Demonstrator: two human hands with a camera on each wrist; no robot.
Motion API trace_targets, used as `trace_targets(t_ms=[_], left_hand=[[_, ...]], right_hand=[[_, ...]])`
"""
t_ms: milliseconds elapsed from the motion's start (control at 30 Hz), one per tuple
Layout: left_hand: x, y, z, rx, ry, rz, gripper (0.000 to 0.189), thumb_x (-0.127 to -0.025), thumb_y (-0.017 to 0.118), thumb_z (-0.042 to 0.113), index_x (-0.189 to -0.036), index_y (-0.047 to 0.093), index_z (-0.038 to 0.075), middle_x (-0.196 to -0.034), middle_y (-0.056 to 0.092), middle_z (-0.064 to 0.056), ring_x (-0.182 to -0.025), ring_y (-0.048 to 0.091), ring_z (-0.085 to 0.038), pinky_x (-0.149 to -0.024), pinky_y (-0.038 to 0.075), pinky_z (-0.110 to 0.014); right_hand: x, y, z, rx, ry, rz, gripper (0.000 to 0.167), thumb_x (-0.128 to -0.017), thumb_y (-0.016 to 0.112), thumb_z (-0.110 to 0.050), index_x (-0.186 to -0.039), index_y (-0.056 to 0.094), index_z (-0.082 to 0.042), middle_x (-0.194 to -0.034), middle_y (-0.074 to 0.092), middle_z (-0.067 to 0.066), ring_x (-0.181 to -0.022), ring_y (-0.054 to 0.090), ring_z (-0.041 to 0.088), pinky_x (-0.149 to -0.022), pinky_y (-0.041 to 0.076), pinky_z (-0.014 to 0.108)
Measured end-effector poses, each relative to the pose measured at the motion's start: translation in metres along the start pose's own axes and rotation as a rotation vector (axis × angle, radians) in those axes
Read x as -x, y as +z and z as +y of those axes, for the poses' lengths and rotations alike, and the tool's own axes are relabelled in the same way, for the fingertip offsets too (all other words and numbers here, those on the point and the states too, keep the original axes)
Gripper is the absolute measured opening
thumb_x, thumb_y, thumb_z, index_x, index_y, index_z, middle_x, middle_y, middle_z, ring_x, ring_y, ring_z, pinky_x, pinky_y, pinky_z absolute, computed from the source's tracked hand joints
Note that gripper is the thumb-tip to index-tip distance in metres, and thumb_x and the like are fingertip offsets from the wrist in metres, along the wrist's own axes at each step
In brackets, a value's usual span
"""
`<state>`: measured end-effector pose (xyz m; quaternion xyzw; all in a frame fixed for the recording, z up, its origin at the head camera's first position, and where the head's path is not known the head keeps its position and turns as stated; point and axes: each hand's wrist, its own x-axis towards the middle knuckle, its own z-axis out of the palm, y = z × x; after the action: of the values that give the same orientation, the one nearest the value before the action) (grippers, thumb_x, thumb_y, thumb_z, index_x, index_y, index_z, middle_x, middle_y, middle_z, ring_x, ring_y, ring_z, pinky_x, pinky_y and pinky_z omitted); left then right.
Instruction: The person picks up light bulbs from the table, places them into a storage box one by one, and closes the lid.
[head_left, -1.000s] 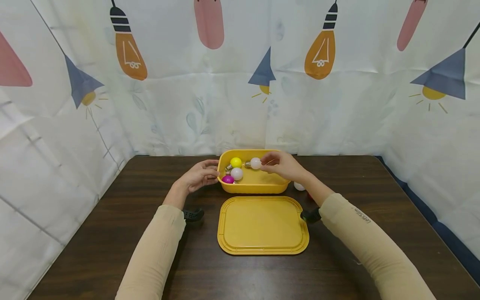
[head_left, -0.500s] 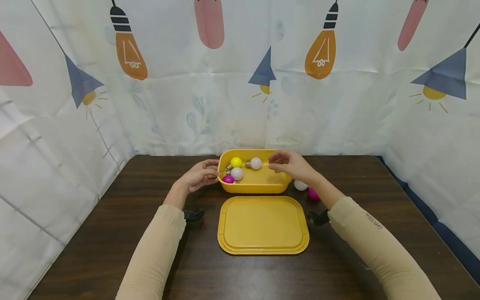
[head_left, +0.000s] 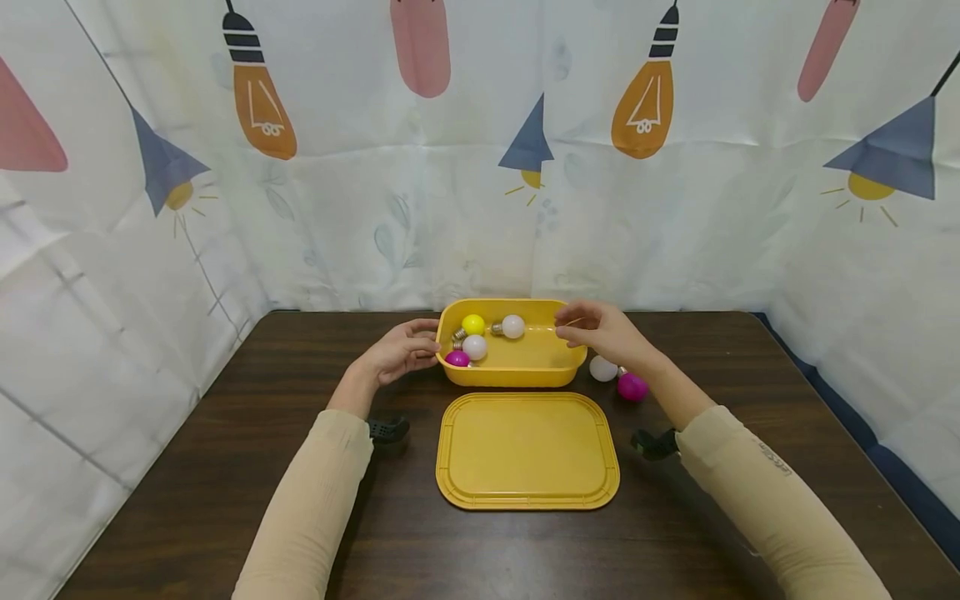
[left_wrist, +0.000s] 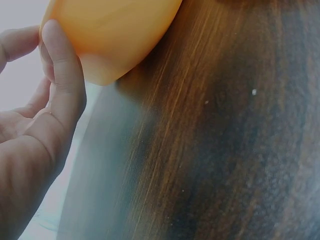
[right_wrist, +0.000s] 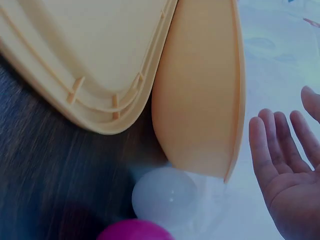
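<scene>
A yellow plastic box [head_left: 510, 377] stands at the back middle of the table. Thumb and fingers of my left hand [head_left: 402, 350] pinch its left rim, as the left wrist view shows close up. Inside lie a yellow light bulb [head_left: 472, 324], a magenta bulb [head_left: 457, 358] and two white ones, one white bulb [head_left: 474, 347] at the left and another white bulb [head_left: 513, 326] near the middle. My right hand [head_left: 609, 335] is over the box's right end with fingers spread and nothing between them; the right wrist view shows its bare palm [right_wrist: 295, 192].
A flat yellow lid [head_left: 527, 454] lies in front of the box. Right of the box, below my right hand, a white bulb [head_left: 603, 368] and a magenta bulb [head_left: 632, 387] lie on the dark wooden table [head_left: 405, 542]. A patterned curtain [head_left: 465, 208] hangs behind.
My right hand has moved right, away from the white bulb in the middle of the box, uncovering the magenta bulb on the table. My left hand has stayed at the rim.
</scene>
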<state>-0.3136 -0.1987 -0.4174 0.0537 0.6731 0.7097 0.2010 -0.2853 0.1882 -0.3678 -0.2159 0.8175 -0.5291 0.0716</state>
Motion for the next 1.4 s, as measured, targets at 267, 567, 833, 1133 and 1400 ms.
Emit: trace_targets(t_ms=[267,567,833,1133,1400], left_hand=[[-0.001,-0.002,0.001,0.001,0.005,0.006,0.061,-0.1,0.06,-0.002,-0.154,0.031,-0.001,-0.131,0.053,-0.021,-0.089,0.068,-0.017,-0.088,0.059,-0.033],[0.0,-0.002,0.0,0.003,0.005,-0.002,0.062,-0.101,0.059,-0.002,-0.155,0.029,-0.001,-0.132,0.05,-0.021,-0.089,0.067,-0.016,-0.086,0.059,-0.031],[0.0,-0.001,0.0,0.008,-0.002,0.008,0.06,-0.101,0.059,-0.003,-0.154,0.031,0.001,-0.136,0.049,-0.023,-0.092,0.066,-0.019,-0.088,0.059,-0.033],[-0.001,0.0,0.0,0.016,-0.002,0.007,0.06,-0.101,0.058,-0.004,-0.154,0.031,0.0,-0.136,0.05,-0.023,-0.089,0.068,-0.017,-0.084,0.06,-0.03],[-0.001,0.0,-0.001,0.011,0.001,0.007,0.06,-0.101,0.059,-0.003,-0.154,0.031,0.0,-0.13,0.053,-0.024,-0.088,0.067,-0.017,-0.083,0.06,-0.03]], right_hand=[[0.011,-0.008,0.005,-0.059,0.004,0.015,0.041,-0.1,0.07,-0.022,-0.131,0.06,0.004,-0.127,0.062,0.023,-0.113,0.06,0.046,-0.092,0.055,0.055],[0.02,-0.015,0.005,-0.107,0.014,0.023,0.042,-0.1,0.07,-0.021,-0.131,0.059,0.005,-0.133,0.056,0.031,-0.115,0.058,0.048,-0.095,0.052,0.061],[0.029,-0.022,0.011,-0.056,0.035,0.05,0.044,-0.1,0.07,-0.026,-0.13,0.059,0.005,-0.129,0.06,0.027,-0.112,0.064,0.039,-0.094,0.055,0.055],[0.046,-0.03,0.015,-0.066,0.051,0.09,0.042,-0.099,0.071,-0.025,-0.13,0.061,0.002,-0.132,0.06,0.022,-0.113,0.062,0.042,-0.094,0.055,0.053],[0.055,-0.038,0.023,-0.068,0.05,0.121,0.042,-0.099,0.072,-0.024,-0.129,0.061,0.003,-0.124,0.065,0.014,-0.11,0.063,0.04,-0.093,0.056,0.052]])
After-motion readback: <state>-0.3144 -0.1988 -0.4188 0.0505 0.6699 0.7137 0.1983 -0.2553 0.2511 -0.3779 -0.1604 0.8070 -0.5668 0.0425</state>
